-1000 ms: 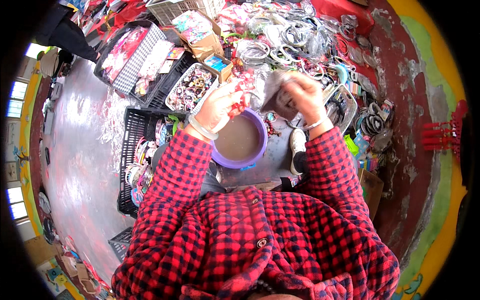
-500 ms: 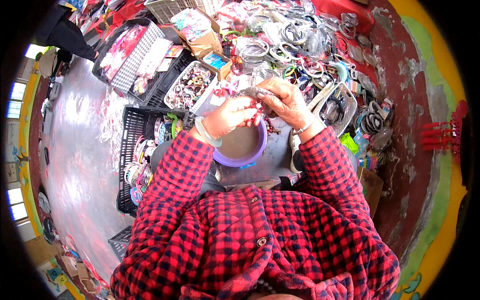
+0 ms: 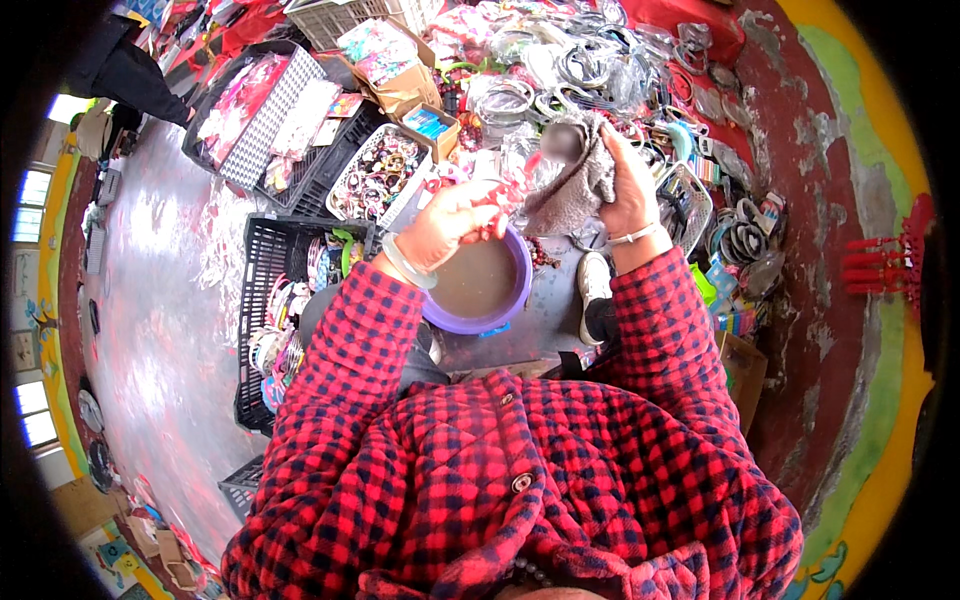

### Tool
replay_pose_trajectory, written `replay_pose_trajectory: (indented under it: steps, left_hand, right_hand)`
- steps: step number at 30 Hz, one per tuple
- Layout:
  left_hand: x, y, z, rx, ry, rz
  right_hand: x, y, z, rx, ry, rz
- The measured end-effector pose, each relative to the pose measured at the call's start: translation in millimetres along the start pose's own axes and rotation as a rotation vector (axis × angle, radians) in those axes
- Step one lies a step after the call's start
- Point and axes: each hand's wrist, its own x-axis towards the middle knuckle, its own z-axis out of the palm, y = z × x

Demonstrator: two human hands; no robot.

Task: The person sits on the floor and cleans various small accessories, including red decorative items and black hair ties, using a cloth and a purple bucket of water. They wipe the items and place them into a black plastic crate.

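The right hand [image 3: 630,195] has drawn away from the left hand [image 3: 445,225], gripping a grey cloth [image 3: 575,190] opened out between them. The left pinches a red trinket [image 3: 514,188] at its fingertips, apparently now held one-handed; the basin [image 3: 480,326] stands below it.

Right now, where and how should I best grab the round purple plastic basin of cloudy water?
Probably by the rim of the basin, at left and right together, coming from your near side. It sits upright with water inside, so opposite grips should keep it level; your left hand overlaps its far-left edge.
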Motion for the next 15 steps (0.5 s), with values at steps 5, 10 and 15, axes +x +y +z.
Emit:
replay_pose_trajectory:
  steps: [5, 10, 15]
  left_hand:
    - [1, 0, 4, -0.173, 0.026, 0.005]
    - [-2, -1, 3, -0.073, -0.075, -0.041]
    - [3, -5, 5, 0.109, -0.064, -0.055]
  right_hand:
    - [-30, 8, 26, -0.885, -0.410, -0.208]
    - [-23, 29, 26, -1.123, -0.588, -0.575]
    - [-22, 37, 21, -0.899, -0.221, -0.277]
